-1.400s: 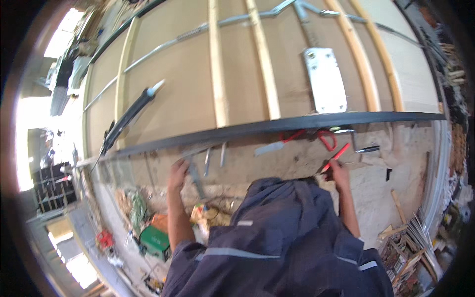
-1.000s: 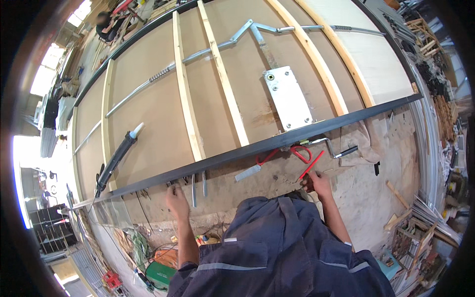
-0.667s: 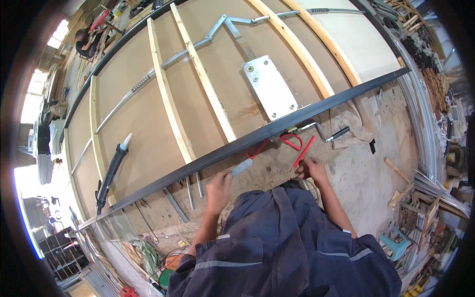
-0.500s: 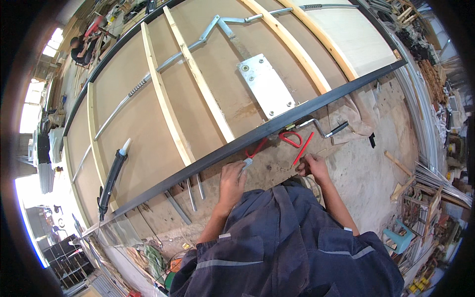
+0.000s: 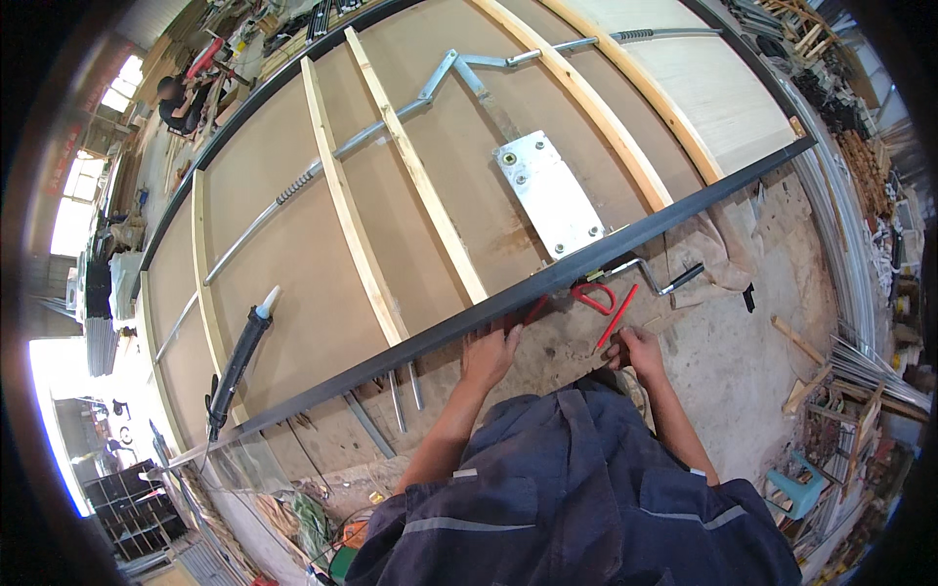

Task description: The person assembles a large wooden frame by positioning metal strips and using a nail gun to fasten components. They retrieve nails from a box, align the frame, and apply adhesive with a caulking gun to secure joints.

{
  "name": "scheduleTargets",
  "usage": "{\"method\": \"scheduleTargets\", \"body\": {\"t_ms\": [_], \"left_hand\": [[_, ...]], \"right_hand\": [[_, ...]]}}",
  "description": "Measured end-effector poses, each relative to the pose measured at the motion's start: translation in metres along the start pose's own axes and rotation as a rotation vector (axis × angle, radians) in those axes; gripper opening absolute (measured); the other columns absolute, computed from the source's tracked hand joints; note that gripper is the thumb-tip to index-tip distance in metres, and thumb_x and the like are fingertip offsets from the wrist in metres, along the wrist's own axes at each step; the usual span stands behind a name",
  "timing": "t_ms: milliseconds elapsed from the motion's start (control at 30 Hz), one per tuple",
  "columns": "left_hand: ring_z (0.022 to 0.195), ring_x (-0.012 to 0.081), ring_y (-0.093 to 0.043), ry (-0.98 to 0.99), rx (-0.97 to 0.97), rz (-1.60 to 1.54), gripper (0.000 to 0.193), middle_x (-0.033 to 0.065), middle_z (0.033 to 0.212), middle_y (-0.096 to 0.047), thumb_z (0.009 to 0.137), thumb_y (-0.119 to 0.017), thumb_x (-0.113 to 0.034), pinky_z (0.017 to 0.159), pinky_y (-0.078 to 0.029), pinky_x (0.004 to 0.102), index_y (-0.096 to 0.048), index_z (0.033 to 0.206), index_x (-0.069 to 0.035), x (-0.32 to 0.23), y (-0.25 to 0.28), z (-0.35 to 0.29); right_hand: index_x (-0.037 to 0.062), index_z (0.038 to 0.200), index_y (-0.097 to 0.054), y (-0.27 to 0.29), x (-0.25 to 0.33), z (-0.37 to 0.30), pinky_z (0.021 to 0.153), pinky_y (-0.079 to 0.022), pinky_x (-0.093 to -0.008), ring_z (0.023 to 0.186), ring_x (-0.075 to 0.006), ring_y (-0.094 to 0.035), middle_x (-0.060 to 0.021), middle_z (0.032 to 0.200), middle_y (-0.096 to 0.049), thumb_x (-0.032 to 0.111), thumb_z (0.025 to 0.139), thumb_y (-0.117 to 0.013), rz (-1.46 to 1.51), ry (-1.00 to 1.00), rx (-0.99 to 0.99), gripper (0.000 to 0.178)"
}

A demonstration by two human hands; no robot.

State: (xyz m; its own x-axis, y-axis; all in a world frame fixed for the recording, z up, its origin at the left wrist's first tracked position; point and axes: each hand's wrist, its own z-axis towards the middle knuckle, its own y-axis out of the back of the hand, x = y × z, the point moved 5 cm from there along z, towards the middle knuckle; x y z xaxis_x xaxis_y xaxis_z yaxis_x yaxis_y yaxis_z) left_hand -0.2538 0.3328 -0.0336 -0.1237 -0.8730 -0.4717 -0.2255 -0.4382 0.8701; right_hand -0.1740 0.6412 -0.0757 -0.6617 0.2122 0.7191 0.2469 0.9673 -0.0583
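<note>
While my left hand (image 5: 489, 359) reaches in toward the panel's near edge, its fingertips disappear into shadow there; the thumb stands apart, but I can't tell if the fingers grip anything. A red strip (image 5: 534, 310) shows just beyond them, half lost below the edge. Over to my right hand (image 5: 640, 354): fingers curled inward, right at the lower end of a slim red pencil (image 5: 618, 316). Whether they're pinching it or merely lying alongside, I can't say; the pencil slants up and away to the right. Just past it sits a red looped handle (image 5: 596, 286), and beside that a metal crank with a black grip (image 5: 688, 278), all on this stained surface (image 5: 547, 366) between me and the panel.

Closer to my left forearm, metal bars (image 5: 398, 402) poke out from under the black frame rail (image 5: 430, 337). Up on the big brown panel (image 5: 430, 215) now: pale timber battens (image 5: 352, 220) run across it, a jointed metal linkage (image 5: 451, 63) spans them, and a bolted metal plate (image 5: 550, 195) gleams near the rail. Off left, a black caulking gun (image 5: 239, 361) rests at an angle, pale nozzle upward. Down right, a light-blue stool (image 5: 796, 488); far upper left, a person (image 5: 176, 103) sits among stacked timber.
</note>
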Motion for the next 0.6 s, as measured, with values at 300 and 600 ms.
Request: {"method": "scheduleTargets", "body": {"t_ms": [300, 600], "left_hand": [[0.128, 0.0457, -0.045, -0.092, 0.066, 0.032, 0.053, 0.0265, 0.141, -0.048, 0.095, -0.058, -0.035, 0.106, -0.037, 0.0557, -0.051, 0.139, -0.006, -0.026, -0.016, 0.002], [0.123, 0.0419, -0.051, -0.404, -0.088, -0.203, 0.036, 0.0180, 0.124, -0.062, 0.090, -0.065, -0.013, 0.105, -0.041, 0.0489, -0.062, 0.125, -0.003, -0.100, -0.001, -0.022]], "right_hand": [[-0.0054, 0.096, -0.060, -0.001, 0.008, -0.005, 0.048, -0.054, -0.0331, 0.051, -0.0223, -0.065, -0.0175, 0.076, -0.070, 0.026, 0.101, -0.050, 0.017, -0.005, 0.030, 0.034], [-0.0034, 0.103, -0.061, 0.034, -0.008, -0.024, 0.053, -0.054, -0.0301, 0.057, -0.0192, -0.066, -0.0144, 0.081, -0.070, 0.023, 0.101, -0.052, 0.039, 0.082, 0.013, 0.028]]}}
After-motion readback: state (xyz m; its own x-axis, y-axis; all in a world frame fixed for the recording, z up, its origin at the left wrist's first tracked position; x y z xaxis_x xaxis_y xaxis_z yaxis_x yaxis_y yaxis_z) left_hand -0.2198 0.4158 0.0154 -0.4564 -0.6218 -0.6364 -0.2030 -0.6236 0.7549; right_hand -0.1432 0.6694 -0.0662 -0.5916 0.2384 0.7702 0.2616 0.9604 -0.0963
